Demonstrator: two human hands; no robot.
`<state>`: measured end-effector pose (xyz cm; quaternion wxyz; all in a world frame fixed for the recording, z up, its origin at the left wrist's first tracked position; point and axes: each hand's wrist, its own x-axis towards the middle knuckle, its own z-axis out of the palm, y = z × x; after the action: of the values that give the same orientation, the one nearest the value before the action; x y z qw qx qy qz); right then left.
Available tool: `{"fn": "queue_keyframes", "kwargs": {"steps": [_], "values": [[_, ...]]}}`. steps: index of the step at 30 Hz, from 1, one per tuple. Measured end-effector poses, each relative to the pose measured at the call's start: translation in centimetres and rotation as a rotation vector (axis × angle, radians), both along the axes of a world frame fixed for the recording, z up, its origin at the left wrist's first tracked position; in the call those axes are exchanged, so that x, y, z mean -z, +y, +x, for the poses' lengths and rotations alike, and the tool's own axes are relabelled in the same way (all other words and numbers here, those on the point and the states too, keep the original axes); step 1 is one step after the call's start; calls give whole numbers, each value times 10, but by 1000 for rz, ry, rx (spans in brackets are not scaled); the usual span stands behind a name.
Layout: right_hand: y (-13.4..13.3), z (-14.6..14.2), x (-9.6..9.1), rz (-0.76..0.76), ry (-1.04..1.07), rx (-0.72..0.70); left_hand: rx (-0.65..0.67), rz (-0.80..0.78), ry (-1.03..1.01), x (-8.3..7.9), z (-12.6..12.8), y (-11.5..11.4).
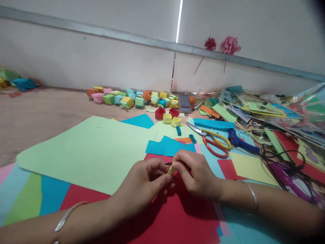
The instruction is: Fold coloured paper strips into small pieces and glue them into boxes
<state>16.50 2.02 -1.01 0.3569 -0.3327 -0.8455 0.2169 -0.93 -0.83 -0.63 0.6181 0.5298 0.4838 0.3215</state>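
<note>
Left hand (pixel 142 184) and right hand (pixel 199 176) both pinch the small folded yellow paper piece (pixel 171 169) low over the red sheet (pixel 172 217), probably to steady the fold. Scissors (pixel 215 142) and glue gun (pixel 241 142) lie just beyond, within reach. Paper boxes (pixel 132 98) are lined up by the wall (pixel 76 61), clear of the hands.

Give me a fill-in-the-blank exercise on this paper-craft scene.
1. The left hand and right hand pinch a small paper piece coloured ____.
2. The sheet directly under both hands is ____.
3. The glue gun beside the scissors is ____.

Missing words: yellow; red; blue.
</note>
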Motion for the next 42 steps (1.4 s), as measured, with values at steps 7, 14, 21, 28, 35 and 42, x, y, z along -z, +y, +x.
{"fn": "queue_keyframes", "kwargs": {"steps": [7,14,21,28,35,42], "values": [[1,3,-9,-210,35,-11,6,61,19,2,-1,5],[4,6,-9,-263,8,-18,1,122,50,5,-4,6],[7,8,-10,-293,-10,-32,-82,248,175,4,-7,10],[6,8,-12,-337,-2,-27,-95,276,188,3,-6,10],[9,7,-10,-522,142,-90,-77,260,187,4,-7,9],[10,7,-13,-588,194,-80,-80,247,170,1,-6,9]]}}
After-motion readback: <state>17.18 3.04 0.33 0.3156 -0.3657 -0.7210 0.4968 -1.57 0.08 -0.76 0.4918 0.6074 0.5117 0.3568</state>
